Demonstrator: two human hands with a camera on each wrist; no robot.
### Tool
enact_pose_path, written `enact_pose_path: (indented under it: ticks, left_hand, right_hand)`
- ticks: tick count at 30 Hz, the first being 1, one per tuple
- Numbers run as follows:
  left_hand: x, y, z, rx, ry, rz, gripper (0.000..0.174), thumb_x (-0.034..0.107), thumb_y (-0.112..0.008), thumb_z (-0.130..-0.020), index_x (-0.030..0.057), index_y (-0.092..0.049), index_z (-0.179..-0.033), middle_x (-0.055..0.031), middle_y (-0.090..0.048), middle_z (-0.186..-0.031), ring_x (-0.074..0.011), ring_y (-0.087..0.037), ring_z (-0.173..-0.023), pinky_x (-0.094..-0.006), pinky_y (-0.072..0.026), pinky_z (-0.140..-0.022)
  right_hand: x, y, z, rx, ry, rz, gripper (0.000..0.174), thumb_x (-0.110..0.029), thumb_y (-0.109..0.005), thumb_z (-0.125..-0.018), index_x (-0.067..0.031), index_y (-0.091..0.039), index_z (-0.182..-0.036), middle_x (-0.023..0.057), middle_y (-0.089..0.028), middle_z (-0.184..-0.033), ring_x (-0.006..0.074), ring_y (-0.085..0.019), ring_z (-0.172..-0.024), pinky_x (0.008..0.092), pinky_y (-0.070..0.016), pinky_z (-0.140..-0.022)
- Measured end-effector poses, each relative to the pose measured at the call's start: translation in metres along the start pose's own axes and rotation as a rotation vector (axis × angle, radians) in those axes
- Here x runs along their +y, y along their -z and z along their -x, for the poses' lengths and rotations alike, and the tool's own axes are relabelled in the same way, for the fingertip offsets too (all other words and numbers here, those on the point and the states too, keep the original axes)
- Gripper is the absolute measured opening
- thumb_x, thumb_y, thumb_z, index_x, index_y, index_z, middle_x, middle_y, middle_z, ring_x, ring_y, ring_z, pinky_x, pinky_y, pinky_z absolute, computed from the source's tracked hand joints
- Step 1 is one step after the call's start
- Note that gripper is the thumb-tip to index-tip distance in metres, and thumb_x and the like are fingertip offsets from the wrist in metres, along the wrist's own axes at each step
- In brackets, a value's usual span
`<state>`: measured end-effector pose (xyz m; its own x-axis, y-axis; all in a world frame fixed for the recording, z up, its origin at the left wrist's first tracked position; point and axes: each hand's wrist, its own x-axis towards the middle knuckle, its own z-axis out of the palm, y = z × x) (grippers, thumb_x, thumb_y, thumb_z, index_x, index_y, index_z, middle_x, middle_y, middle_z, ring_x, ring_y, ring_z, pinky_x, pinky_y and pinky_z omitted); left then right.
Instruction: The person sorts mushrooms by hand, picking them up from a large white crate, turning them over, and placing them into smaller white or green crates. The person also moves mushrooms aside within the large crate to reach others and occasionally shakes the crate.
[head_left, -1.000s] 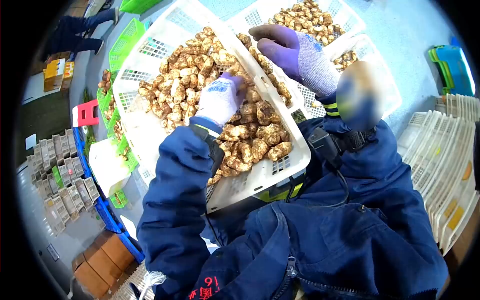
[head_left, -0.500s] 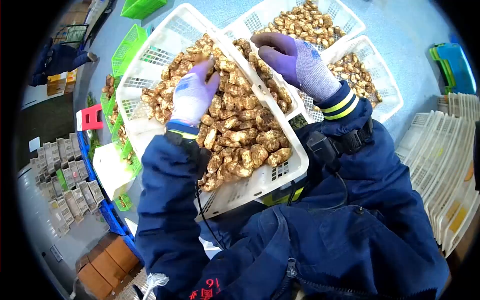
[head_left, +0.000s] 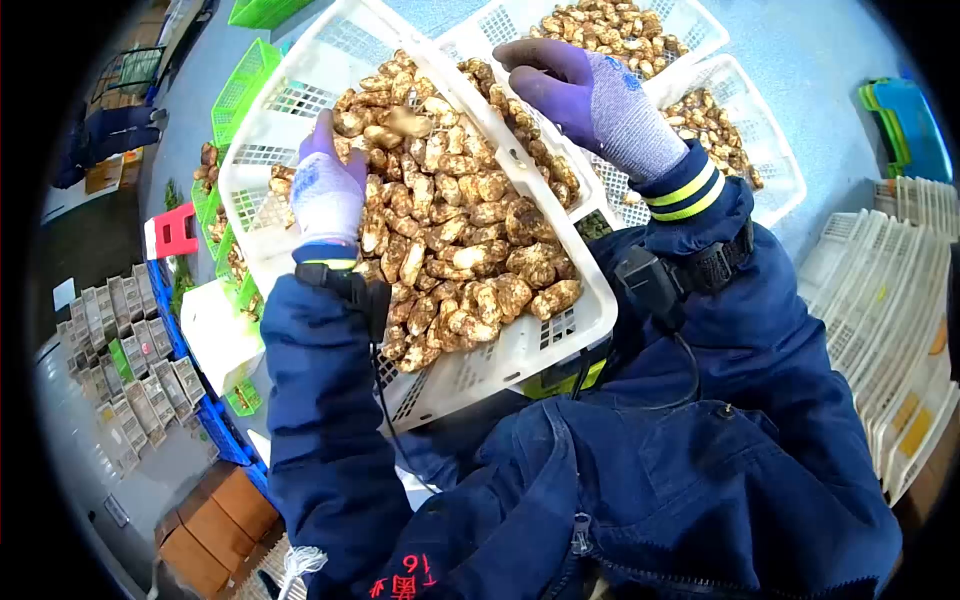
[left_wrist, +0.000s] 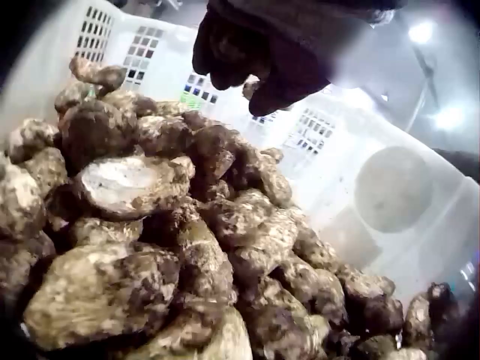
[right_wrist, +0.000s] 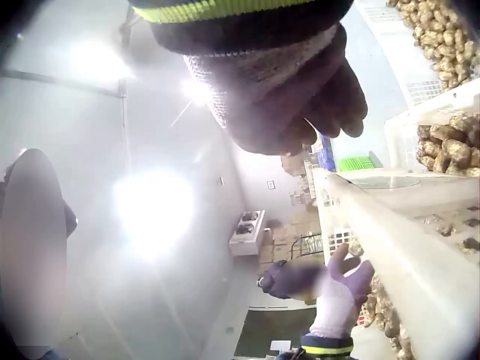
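Observation:
My left hand (head_left: 330, 190), in a purple-and-white glove, is over the left part of a white plastic crate (head_left: 597, 315) heaped with brown-and-white mushrooms (head_left: 440, 220). Its thumb and fingers are spread apart. A blurred mushroom (head_left: 408, 122) shows just right of its fingertips, apart from them. Dark against the light, the left glove (left_wrist: 262, 52) is above the heap in the left wrist view; one mushroom (left_wrist: 124, 184) there has a pale flat face. Over a second crate (head_left: 575, 190), my right hand (head_left: 610, 110) hangs with loosely bent fingers, holding nothing visible.
Two more white crates (head_left: 785, 165) with mushrooms stand farther back. Green baskets (head_left: 245, 90) and a red stool (head_left: 172, 232) are on the left. Stacked white crates (head_left: 880, 330) are on the right. Another person (head_left: 110, 140) is at the far left.
My left hand has come out of the heap and moved left, its fingers parting from a mushroom that was at their tips. The right hand stays nearly in place.

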<state>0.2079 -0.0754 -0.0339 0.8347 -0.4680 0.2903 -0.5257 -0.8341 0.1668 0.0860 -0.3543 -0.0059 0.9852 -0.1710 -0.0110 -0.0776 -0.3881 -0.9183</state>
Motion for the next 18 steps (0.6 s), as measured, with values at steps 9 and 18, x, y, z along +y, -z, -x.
enact_pose_path:
  ticks: [9, 18]
  left_hand:
    - [0.095, 0.001, 0.067, -0.772, -0.426, 0.276, 0.051, 0.024, -0.067, -0.086, 0.0113, -0.054, -0.133, -0.0158, -0.052, -0.137, -0.0340, -0.060, -0.112, -0.0408, -0.0511, -0.092]
    - [-0.008, 0.013, 0.043, -0.416, -0.257, -0.118, 0.044, 0.028, -0.069, -0.087, 0.0114, -0.061, -0.127, -0.0160, -0.059, -0.131, -0.0330, -0.062, -0.112, -0.0386, -0.0518, -0.091]
  right_hand:
    - [0.001, -0.004, -0.001, 0.026, 0.061, 0.063, 0.037, -0.029, -0.057, -0.094, -0.0086, -0.064, -0.123, 0.0103, -0.070, -0.103, 0.0174, -0.066, -0.096, 0.0317, -0.0514, -0.085]
    - [-0.001, 0.001, 0.005, 0.044, 0.055, -0.055, 0.037, -0.031, -0.058, -0.094, -0.0070, -0.065, -0.121, 0.0118, -0.070, -0.099, 0.0189, -0.066, -0.090, 0.0313, -0.0514, -0.081]
